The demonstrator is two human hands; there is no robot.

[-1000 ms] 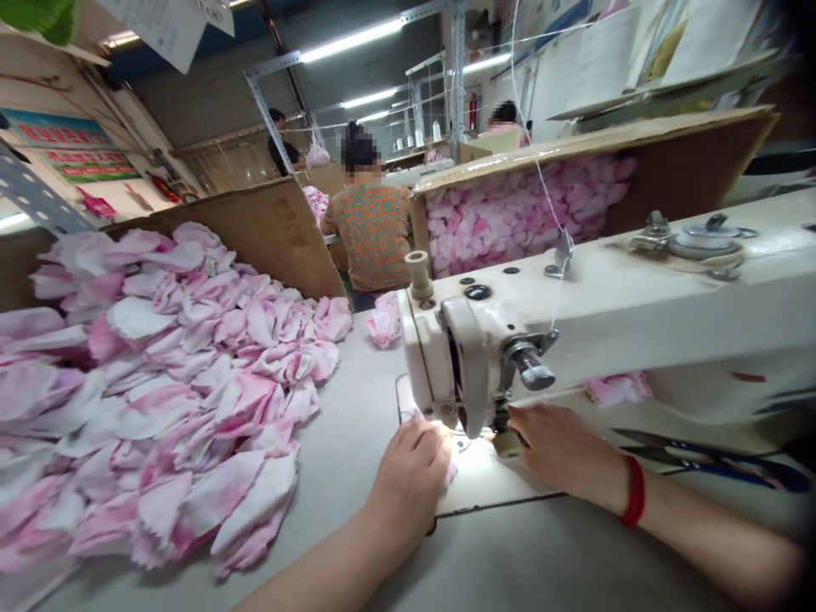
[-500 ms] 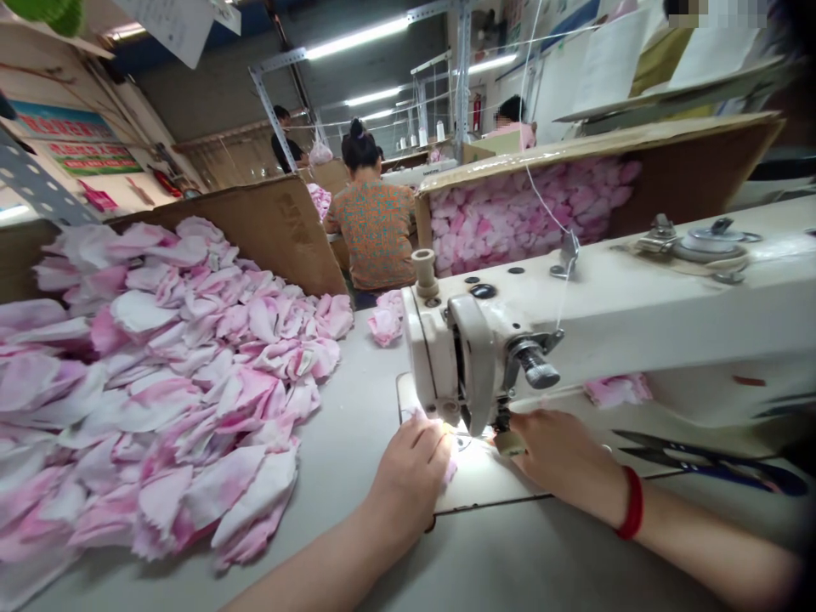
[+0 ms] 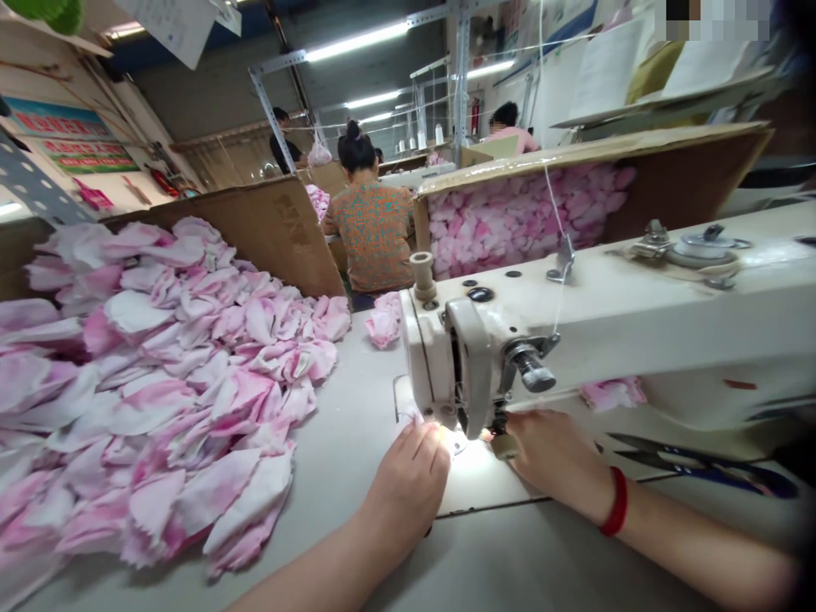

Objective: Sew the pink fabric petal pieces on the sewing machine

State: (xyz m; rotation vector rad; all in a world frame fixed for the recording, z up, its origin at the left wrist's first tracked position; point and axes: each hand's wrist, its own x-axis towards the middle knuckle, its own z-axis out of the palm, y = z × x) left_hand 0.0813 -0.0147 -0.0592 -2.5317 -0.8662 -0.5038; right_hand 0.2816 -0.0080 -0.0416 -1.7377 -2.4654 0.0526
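Under the head of a white sewing machine (image 3: 439,365), my left hand (image 3: 411,476) rests by the lit needle area, its fingers curled and pressed on a small piece of pale pink-and-white fabric (image 3: 410,414). Most of that piece is hidden by the hand and the machine head. My right hand (image 3: 552,450), with a red band at its wrist, reaches in from the other side of the needle. Its fingertips are hidden behind the presser parts, so what they touch does not show. A large heap of pink-and-white fabric pieces (image 3: 184,399) lies to the left.
Dark-handled scissors (image 3: 707,466) lie right of my right hand. One pink piece (image 3: 613,393) sits under the machine arm, another bundle (image 3: 383,321) behind the head. A cardboard box (image 3: 688,183) full of pink pieces stands behind. A co-worker (image 3: 370,221) sits ahead, facing away.
The view has shifted slightly. The pink fabric edge seen beside my left fingers is now hidden. Both hands stay at the needle area.
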